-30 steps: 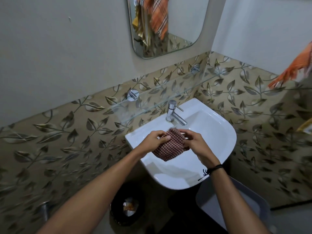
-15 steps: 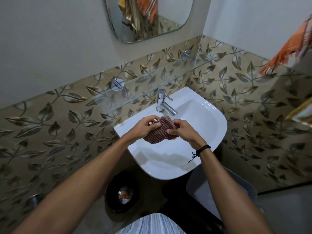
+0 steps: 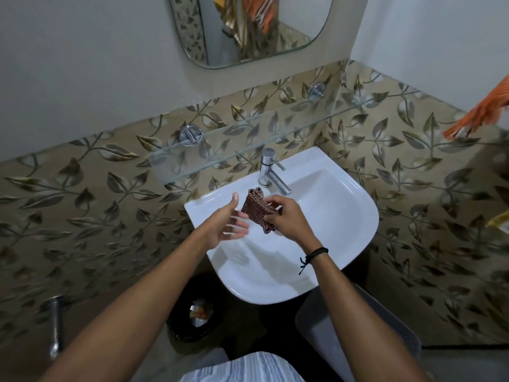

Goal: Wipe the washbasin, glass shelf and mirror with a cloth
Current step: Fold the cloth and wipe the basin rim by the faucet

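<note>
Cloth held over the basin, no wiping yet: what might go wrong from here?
Only the right hand pinches the folded checked cloth; the left hand is open, so it may drop into the washbasin. The glass shelf juts out above the tap; a reaching hand might knock its edge.

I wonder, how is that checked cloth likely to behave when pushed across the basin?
Probably floppy: the checked cloth bunches in folds where the right hand grips it. Likely light, since that hand's fingers hold it up easily. On the glossy washbasin it may slide and crumple unless pressed flat.
</note>
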`<state>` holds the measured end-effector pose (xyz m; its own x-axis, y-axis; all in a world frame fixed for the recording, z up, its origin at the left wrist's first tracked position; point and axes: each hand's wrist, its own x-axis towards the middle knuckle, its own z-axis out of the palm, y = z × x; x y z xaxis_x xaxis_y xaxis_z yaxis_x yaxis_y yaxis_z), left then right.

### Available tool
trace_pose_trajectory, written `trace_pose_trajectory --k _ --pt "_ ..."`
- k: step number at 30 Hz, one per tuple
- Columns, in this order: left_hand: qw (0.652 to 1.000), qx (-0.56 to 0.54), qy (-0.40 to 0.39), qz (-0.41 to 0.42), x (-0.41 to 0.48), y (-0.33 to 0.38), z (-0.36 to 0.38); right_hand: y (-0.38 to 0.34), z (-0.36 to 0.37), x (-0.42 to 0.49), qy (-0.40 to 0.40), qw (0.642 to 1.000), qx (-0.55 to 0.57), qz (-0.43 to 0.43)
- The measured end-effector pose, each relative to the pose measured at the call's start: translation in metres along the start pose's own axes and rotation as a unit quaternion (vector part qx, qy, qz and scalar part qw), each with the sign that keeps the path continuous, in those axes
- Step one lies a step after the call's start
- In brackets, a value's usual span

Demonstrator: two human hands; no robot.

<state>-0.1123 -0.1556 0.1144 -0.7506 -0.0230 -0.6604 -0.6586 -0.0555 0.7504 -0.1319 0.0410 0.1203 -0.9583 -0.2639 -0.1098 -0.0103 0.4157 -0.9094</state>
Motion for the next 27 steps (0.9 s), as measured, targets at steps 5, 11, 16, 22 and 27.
trace_pose_trajectory --k 5,11,16,22,27 --pt "0.987 -0.124 -0.097 -0.016 0.009 0.0 -0.001 -0.02 0.041 0.002 -0.001 0.994 -0.099 -0.038" --pt "0.992 -0.116 -0.048 -0.006 0.04 0.001 -0.029 -0.008 0.071 0.007 -0.053 0.997 -0.017 -0.045" --pt "0.996 -0.078 -0.012 0.032 0.058 0.016 -0.042 0.011 0.068 0.013 0.052 0.998 0.024 -0.019" --pt "0.997 -0.063 -0.042 0.035 0.087 0.044 -0.043 0.025 0.044 0.019 0.148 0.983 0.077 0.074" --pt "0.989 0.018 -0.149 -0.01 0.093 0.037 -0.05 0.045 0.04 0.027 0.112 0.985 0.031 0.13"
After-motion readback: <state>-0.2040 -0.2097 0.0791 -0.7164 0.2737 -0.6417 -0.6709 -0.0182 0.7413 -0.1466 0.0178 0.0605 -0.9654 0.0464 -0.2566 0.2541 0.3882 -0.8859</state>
